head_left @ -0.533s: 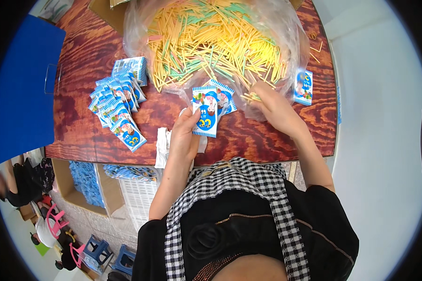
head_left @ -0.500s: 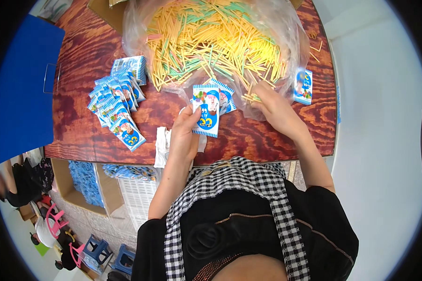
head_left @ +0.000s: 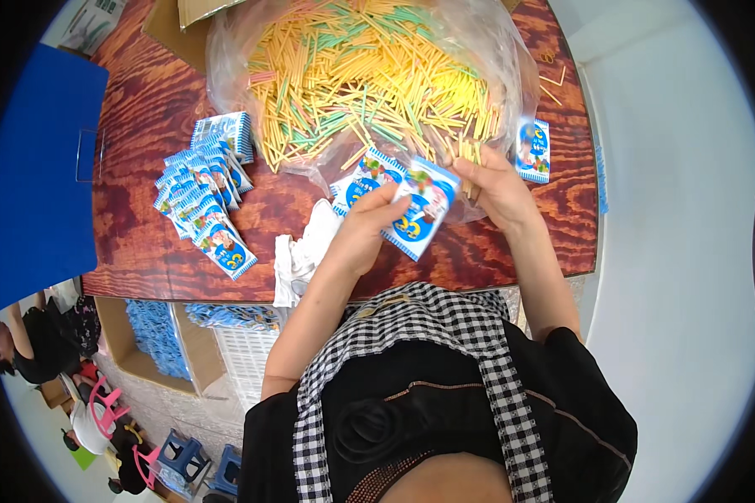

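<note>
Over the near edge of the wooden table (head_left: 143, 251), the left hand (head_left: 362, 230) pinched a blue-and-white packet (head_left: 421, 210), its long axis tilted toward the far right, where the right hand (head_left: 495, 189), just beside it, clamped a few coloured sticks (head_left: 471, 159).

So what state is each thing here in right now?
left hand: holding a blue-and-white packet
right hand: pinching a few yellow sticks
clear bag: open, full of coloured sticks
packet row: fanned out flat on the wooden table
lone packet: lying flat
white cloth: crumpled
</note>
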Demonstrator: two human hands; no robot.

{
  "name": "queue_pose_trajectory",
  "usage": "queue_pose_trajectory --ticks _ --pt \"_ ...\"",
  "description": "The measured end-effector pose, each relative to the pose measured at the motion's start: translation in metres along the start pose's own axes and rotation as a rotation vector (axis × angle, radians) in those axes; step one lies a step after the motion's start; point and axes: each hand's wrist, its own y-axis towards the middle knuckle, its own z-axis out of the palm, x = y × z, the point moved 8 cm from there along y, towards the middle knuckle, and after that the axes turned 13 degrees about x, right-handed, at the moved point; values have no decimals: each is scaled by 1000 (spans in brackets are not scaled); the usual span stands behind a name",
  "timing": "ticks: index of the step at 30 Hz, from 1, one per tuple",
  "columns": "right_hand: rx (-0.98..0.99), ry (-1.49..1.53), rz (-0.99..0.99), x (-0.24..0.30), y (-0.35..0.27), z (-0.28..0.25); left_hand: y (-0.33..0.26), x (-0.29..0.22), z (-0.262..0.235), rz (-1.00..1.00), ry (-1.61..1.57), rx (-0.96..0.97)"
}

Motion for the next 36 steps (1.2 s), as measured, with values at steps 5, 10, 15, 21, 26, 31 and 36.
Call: queue_pose_trajectory --ticks 5,10,15,21,26,31,36 --pt "42 -44 -72 -13 17 22 -22 -46 -1 431 -180 -38" --pt "32 152 -389 -2 35 58 -19 -20 -4 426 -716 -2" --pt "-154 -294 -415 -3 38 74 -10 -25 6 485 -903 185" --pt "-164 -592 -482 4 33 82 -15 -21 5 470 -984 227" --pt "-14 -400 -426 -1 33 88 -31 -19 -8 428 -742 -14" --pt "45 -391 -393 -6 31 93 -56 -28 -38 441 -426 -224" --pt "96 -397 -349 -9 33 97 -77 -54 -61 614 -239 -232"
